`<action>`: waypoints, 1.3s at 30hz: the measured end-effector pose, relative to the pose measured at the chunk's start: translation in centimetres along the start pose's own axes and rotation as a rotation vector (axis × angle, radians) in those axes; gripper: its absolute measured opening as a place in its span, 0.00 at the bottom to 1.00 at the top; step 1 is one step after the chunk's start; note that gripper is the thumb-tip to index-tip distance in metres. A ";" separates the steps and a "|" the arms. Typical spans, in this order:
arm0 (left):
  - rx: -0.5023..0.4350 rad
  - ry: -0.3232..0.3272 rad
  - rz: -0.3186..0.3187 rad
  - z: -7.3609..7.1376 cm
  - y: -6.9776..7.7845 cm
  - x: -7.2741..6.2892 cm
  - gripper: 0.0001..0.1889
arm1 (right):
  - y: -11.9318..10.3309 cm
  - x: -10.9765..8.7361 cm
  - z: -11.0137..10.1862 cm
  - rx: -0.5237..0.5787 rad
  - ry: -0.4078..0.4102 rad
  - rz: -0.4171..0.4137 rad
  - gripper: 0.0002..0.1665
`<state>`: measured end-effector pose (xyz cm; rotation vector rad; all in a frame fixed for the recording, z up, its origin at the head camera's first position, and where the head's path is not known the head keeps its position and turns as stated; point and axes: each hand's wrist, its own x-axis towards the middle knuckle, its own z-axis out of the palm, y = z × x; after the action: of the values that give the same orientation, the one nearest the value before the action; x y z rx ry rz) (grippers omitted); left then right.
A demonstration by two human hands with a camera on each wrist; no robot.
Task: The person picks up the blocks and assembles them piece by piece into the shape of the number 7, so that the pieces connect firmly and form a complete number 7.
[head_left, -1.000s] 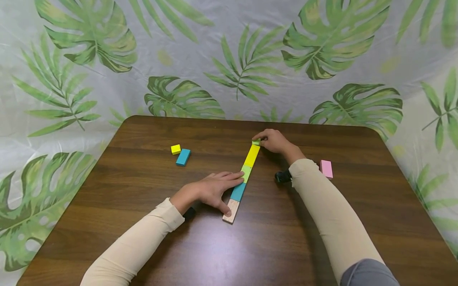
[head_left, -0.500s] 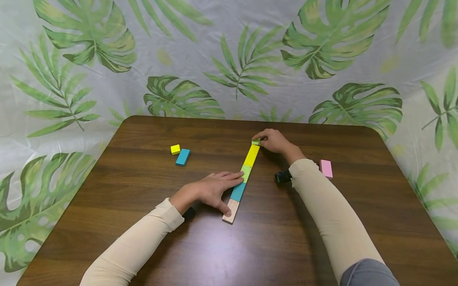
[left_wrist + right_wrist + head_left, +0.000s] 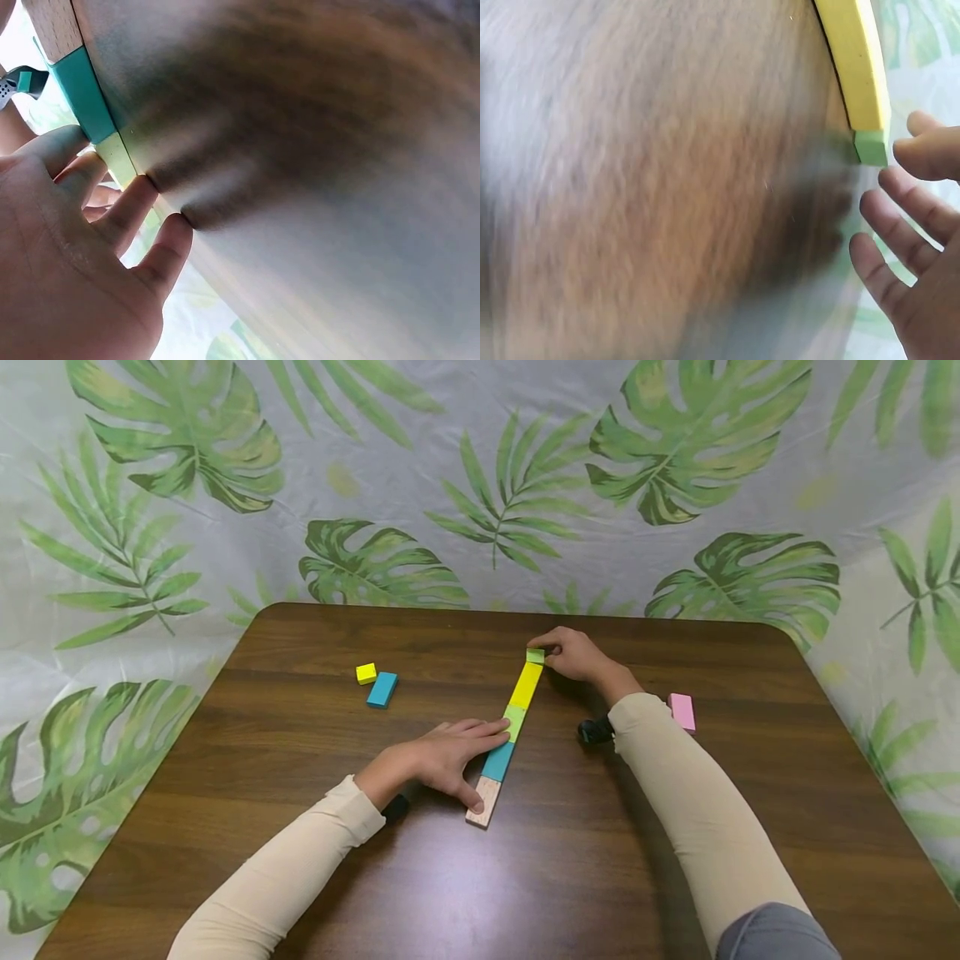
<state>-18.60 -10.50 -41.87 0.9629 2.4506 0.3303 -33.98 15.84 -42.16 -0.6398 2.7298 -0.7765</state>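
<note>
A line of flat blocks runs away from me on the table in the head view: a plain wood block [image 3: 483, 802] nearest, then a teal block [image 3: 498, 762], a light green block [image 3: 514, 718], a yellow block [image 3: 526, 685] and a small green block [image 3: 535, 656] at the far end. My left hand [image 3: 450, 758] rests along the line, thumb on the wood block and fingertips at the light green one. Beside the small green block is my right hand [image 3: 576, 656], its index finger just past the block's far edge. In the right wrist view, its loosely bent fingers [image 3: 889, 270] hold nothing.
To the left lie a small yellow block [image 3: 366, 674] and a teal block [image 3: 382, 690]. A pink block [image 3: 682, 712] lies on the right, partly behind my right sleeve. A leaf-patterned curtain [image 3: 375, 468] hangs behind the brown table [image 3: 300, 643].
My right index finger has come off the small green block, and more of that block's face shows. The left hand and the line of blocks stay put.
</note>
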 end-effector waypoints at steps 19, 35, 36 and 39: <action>-0.001 0.012 0.012 -0.1 0.0 0.0 0.54 | 2.1 -10.8 -5.0 -0.125 0.018 -0.193 0.21; -0.007 0.008 0.009 -0.2 0.4 -0.1 0.54 | 7.1 -18.9 -7.1 -0.191 0.169 -0.139 0.19; -0.006 0.006 0.009 -0.2 0.4 -0.1 0.54 | 7.2 -19.0 -7.1 -0.188 0.168 -0.133 0.19; -0.006 0.003 0.009 -0.1 0.5 0.0 0.54 | 7.4 -19.2 -7.0 -0.183 0.167 -0.113 0.19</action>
<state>-18.42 -10.14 -41.58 0.9723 2.4474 0.3419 -22.01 33.65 -38.45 -0.8076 2.9635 -0.6347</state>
